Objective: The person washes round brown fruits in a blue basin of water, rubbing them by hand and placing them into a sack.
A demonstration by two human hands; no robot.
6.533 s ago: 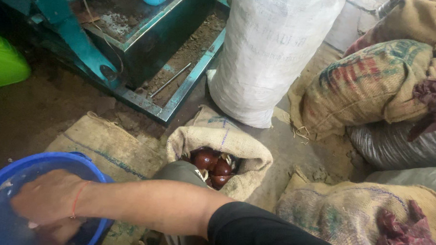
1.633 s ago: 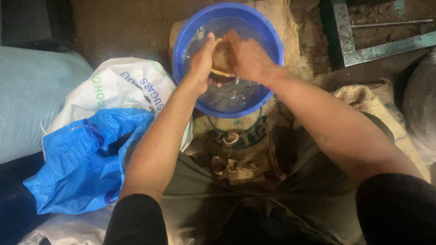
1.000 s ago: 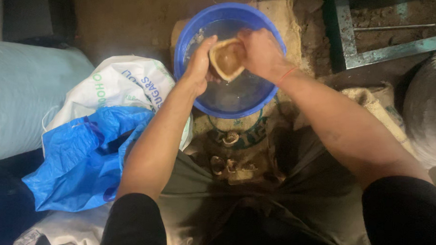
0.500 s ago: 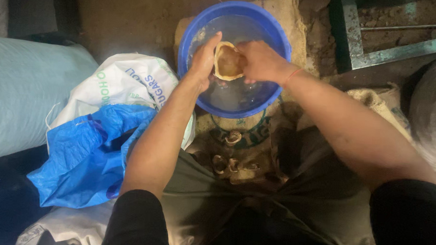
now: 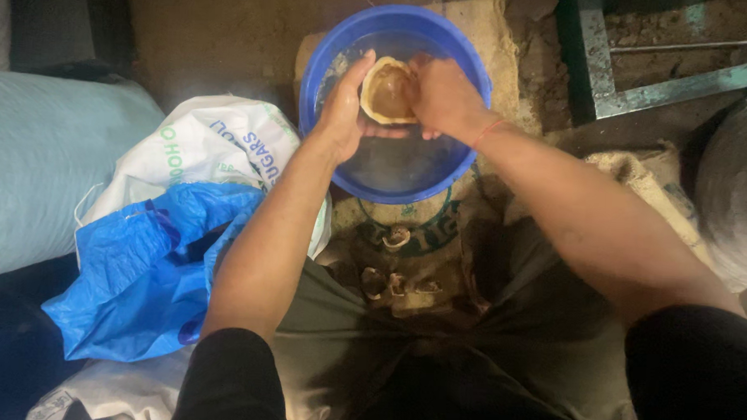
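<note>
Left to right: the blue plastic bag [image 5: 131, 276] has not moved. The left hand [image 5: 344, 110] cups the pale round shell [image 5: 388, 90], now lifted above the blue basin [image 5: 329, 55], while the right hand [image 5: 444, 96] grips its other edge.

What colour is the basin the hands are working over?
Blue: the round basin is bright blue all round, seen best in the head view.

Both hands hold a shell [image 5: 388, 90] over the bowl [image 5: 338, 43], with bags [image 5: 165, 252] lying to the left.
</note>
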